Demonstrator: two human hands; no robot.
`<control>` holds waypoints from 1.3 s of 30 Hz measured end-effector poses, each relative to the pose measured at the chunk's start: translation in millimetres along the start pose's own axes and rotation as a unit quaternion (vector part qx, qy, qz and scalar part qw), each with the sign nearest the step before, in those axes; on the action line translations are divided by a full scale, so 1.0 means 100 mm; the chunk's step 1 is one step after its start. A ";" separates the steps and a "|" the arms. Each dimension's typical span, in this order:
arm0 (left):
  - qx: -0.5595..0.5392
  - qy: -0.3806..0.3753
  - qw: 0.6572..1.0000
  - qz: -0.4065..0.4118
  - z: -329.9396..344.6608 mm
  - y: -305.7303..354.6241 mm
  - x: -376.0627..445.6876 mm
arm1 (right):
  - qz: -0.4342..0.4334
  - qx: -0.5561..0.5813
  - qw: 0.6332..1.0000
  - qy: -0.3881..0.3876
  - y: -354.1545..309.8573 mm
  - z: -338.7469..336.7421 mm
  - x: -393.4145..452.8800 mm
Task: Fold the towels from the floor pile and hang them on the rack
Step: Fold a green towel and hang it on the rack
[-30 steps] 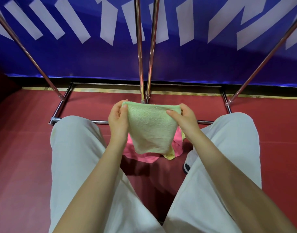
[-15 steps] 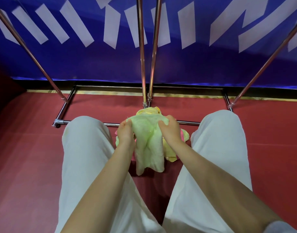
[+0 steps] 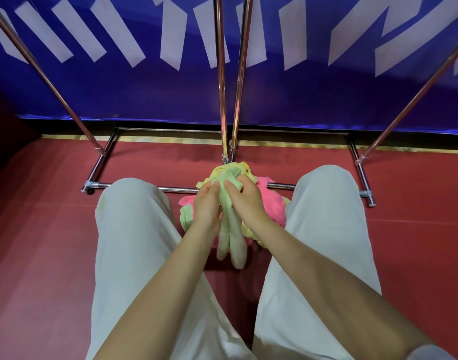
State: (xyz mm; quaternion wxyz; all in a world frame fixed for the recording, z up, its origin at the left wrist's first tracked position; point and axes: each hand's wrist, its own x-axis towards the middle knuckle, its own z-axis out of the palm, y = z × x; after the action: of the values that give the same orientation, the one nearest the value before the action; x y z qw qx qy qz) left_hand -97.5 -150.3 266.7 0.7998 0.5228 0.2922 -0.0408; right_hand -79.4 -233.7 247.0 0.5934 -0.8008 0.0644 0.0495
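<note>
A light green towel (image 3: 233, 240) hangs folded in half between my two hands, its lower ends dangling over the floor. My left hand (image 3: 206, 207) and my right hand (image 3: 246, 197) press together around its top edge, each pinching the cloth. Under them lies the floor pile: a pink towel (image 3: 270, 203), a yellow towel (image 3: 230, 168) and another green one (image 3: 186, 216). The chrome rack (image 3: 224, 100) stands just beyond the pile, with its base bar (image 3: 176, 188) crossing behind my hands.
My knees in white trousers (image 3: 134, 229) flank the pile on both sides. Slanted rack poles (image 3: 48, 76) rise at left and right. A blue banner wall (image 3: 144, 94) closes off the back. Red floor (image 3: 41, 242) spreads all around.
My hands have come together, folding the spread green towel in half lengthwise. They have also dropped lower, close over the pile.
</note>
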 end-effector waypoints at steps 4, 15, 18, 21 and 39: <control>-0.019 -0.011 1.000 -0.010 -0.03 0.06 0.02 | -0.038 -0.038 0.998 -0.033 0.00 -0.01 0.01; -0.014 -0.044 0.998 -0.035 -0.11 0.10 0.07 | -0.150 -0.048 0.985 -0.071 -0.04 -0.16 -0.06; -0.004 -0.069 0.997 -0.029 -0.14 0.10 0.09 | -0.188 -0.074 0.979 -0.010 0.02 -0.18 -0.01; 0.017 -0.093 0.995 -0.015 -0.15 0.08 0.09 | -0.130 -0.040 0.991 0.013 0.01 -0.22 0.01; 0.127 -0.107 0.977 0.131 -0.07 0.19 -0.03 | -0.003 0.188 0.982 -0.014 -0.12 -0.32 0.01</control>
State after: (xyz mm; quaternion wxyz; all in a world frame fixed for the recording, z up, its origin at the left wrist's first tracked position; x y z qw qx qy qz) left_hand -96.3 -136.4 281.5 0.7523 0.6460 0.1263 -0.0283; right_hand -76.6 -261.3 267.5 0.7341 -0.6746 0.0616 0.0464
